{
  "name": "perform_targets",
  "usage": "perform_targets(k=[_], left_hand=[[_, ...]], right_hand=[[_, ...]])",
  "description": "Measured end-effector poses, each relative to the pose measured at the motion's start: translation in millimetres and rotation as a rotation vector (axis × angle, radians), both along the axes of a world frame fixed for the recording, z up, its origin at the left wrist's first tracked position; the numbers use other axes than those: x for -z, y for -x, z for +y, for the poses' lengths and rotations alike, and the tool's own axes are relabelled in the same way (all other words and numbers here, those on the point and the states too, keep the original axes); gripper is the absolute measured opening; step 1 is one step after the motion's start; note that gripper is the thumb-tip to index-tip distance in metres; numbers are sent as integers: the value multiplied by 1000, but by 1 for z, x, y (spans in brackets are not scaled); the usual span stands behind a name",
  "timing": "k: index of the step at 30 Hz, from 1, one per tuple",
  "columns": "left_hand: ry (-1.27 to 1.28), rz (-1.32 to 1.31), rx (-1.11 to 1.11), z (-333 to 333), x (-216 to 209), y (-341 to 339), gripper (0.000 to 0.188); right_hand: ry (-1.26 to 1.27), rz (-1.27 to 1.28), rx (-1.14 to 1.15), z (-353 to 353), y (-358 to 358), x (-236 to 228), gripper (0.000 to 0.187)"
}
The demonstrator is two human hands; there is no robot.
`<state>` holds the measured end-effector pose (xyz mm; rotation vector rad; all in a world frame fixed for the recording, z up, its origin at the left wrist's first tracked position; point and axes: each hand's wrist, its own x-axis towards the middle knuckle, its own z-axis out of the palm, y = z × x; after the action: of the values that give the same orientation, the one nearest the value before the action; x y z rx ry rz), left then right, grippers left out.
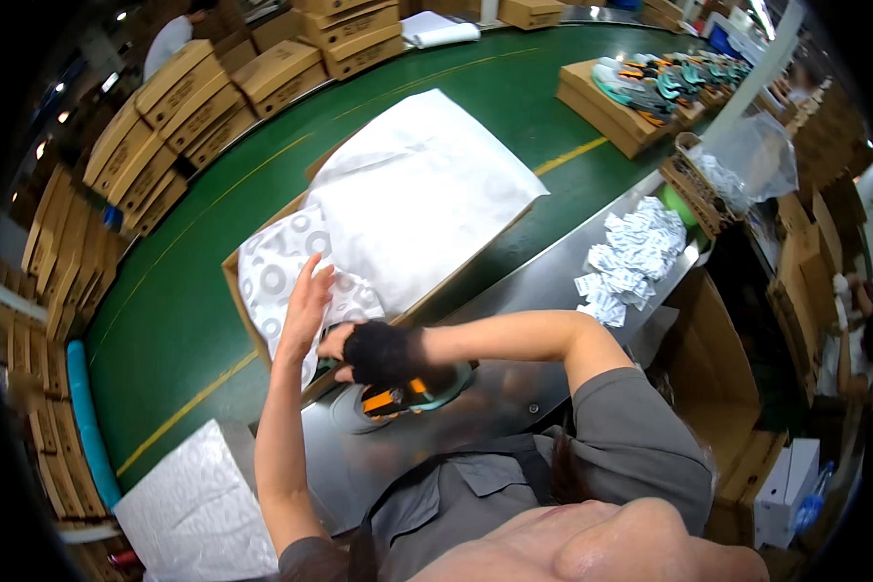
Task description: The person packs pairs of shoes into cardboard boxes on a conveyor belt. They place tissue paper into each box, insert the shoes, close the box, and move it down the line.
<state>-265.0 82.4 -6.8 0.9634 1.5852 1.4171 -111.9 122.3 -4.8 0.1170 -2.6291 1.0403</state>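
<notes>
My left hand (307, 308) is raised with its fingers stretched out, at the near left corner of a cardboard box (235, 291). Behind it lies white tissue paper printed with grey rings (279, 254), folded over that corner of the box. My right hand (339, 349), with a black covering round the wrist and palm, reaches across to the same corner. Its fingers curl at the box edge around something dark that I cannot make out. Below my right wrist a teal, grey and orange sports shoe (398, 398) lies on the metal table (504, 388), partly hidden by the hand.
A large plain white sheet (427, 184) covers the rest of the box. Small white packets (635, 257) are heaped on the table to the right. Several shoes (664, 82) stand on cartons at the far right. Stacked cartons (179, 97) line the green floor (175, 320).
</notes>
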Motion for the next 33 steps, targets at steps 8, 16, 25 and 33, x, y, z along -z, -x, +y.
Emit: perform_targets(k=[8,16,25,33], left_hand=[[587,1377,316,0,37,6,52],[-88,330,183,-88,-16,-47,34],[21,371,-23,-141,-7,-74,61],[-177,-201,-380,-88,-57,-34,60]], right_hand=[[157,81,540,42,-106,28,21],[1127,-573,560,17,-169,49,37],[1082,-281,301,-2,-127,-16,42],[1094,-260,357,21,-106,3,43]])
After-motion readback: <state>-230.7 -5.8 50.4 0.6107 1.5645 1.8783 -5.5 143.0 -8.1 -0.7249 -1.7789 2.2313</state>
